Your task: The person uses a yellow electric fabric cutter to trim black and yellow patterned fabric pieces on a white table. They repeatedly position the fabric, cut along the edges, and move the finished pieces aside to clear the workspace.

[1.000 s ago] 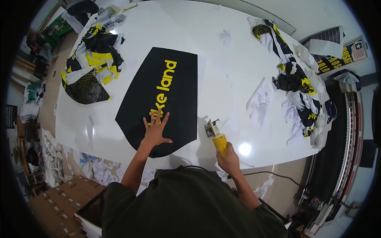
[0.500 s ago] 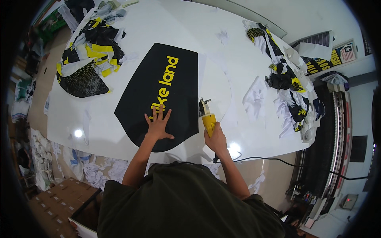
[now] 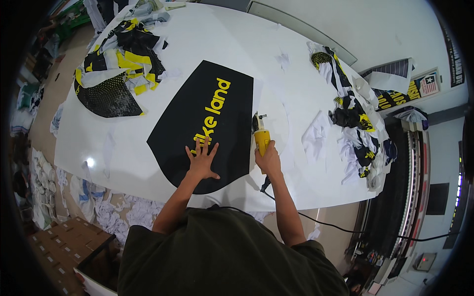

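Panel [image 3: 224, 135], black with yellow lettering, lies flat on the white table [image 3: 291, 190], straight ahead of the person; take its middle as the clock's centre, with 12 o'clock at the far side. The left hand [image 3: 201, 166] rests on it at about 6 o'clock, palm down and 5 fingers spread, pressing rather than pinching, so nothing is gripped there. The right hand [image 3: 268, 160], at 4 o'clock, is wrapped around the yellow body of a cutter [image 3: 262, 140], whose head stands at the straight edge at 3 o'clock; whether its blade touches that edge cannot be told. A cord [image 3: 335, 228] runs from the cutter toward 4 o'clock.

The panel looks like cloth: probably light, soft and limp, not fragile, but apt to slide on the glossy top and to ruck if pushed from 1 side. A broad flat palm well inside the outline suits it for steadying; for lifting, 2 corners held apart, say those at 12 and 1 o'clock, should keep it from folding.

A scrap pile [image 3: 129, 56] sits at 10 o'clock, more scraps [image 3: 365, 123] and a crumpled white piece [image 3: 315, 134] at 3.
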